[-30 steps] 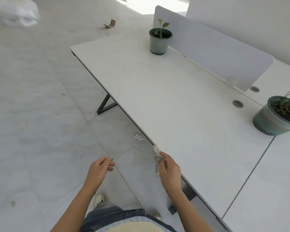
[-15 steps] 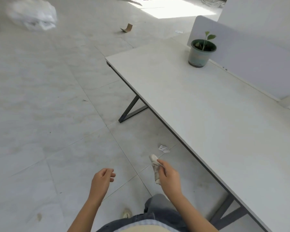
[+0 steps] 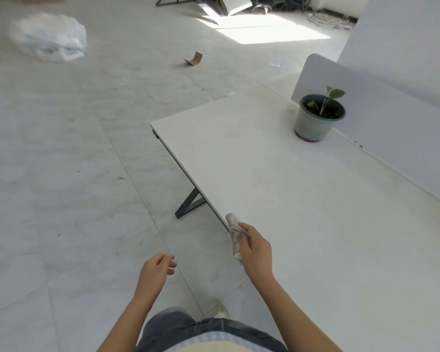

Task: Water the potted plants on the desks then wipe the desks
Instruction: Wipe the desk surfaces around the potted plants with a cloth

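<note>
Head | right hand (image 3: 255, 247) grips cloth (image 3: 235, 237) | left hand (image 3: 156, 271) loosely curled, empty

Grips a white rag (image 3: 235, 238) in the right hand (image 3: 257, 250) at the edge of the desk (image 3: 290, 194); holds the left hand (image 3: 156, 271) loosely curled.

no text, label, brand, number or sign can be read anywhere; the small white slip (image 3: 274, 64) lying on the floor tiles (image 3: 61, 199) carries dark marks, but they are too small and blurred to make out.
</note>
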Available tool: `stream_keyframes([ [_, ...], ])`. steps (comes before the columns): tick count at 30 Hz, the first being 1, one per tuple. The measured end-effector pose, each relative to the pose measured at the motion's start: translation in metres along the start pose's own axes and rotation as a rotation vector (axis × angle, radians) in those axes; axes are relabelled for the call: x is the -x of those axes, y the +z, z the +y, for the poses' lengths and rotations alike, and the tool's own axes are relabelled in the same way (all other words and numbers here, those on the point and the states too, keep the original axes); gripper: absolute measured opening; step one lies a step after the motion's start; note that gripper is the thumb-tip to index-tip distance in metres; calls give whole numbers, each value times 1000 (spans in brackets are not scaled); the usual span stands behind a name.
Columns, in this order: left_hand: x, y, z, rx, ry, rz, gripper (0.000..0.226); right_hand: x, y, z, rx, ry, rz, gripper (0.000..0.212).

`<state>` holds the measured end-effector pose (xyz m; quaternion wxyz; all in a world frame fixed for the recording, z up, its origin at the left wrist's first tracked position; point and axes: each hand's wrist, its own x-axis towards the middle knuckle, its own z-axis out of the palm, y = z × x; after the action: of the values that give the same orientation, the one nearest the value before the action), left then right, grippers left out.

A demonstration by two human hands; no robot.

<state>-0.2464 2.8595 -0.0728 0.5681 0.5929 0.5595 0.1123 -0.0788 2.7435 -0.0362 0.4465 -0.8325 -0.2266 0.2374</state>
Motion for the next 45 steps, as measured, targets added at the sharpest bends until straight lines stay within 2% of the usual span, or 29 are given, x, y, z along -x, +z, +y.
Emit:
stream_keyframes([
  [6, -52, 29, 35, -63, 4, -111, 21, -45, -8, 6, -90, 109, 81, 29],
  [11, -108, 49, 107, -59, 177, -134, 21, -97, -27, -1, -155, 182, 315, 29],
  [22, -272, 106, 249, -345, 516, -464, 18, -196, -38, -37, -306, 494, 828, 33],
  [26, -320, 131, 273, -524, 651, -483, 26, -219, -42, -46, -302, 568, 951, 34],
  [30, -352, 151, 288, -745, 814, -415, 55, -234, -62, -54, -225, 594, 1070, 35],
  [34, -374, 167, 290, -945, 881, -394, 55, -259, -98, -45, -71, 582, 1148, 38],
  [36, -381, 170, 281, -1064, 870, -394, 54, -276, -120, -31, 23, 562, 1160, 39],
  [38, -384, 173, 273, -1151, 881, -392, 59, -300, -140, -14, 89, 536, 1091, 39],
  [42, -387, 178, 271, -1200, 888, -366, 63, -347, -157, 22, 220, 561, 660, 55],
  [45, -389, 181, 268, -1228, 901, -334, 61, -371, -158, 44, 374, 665, 531, 54],
])
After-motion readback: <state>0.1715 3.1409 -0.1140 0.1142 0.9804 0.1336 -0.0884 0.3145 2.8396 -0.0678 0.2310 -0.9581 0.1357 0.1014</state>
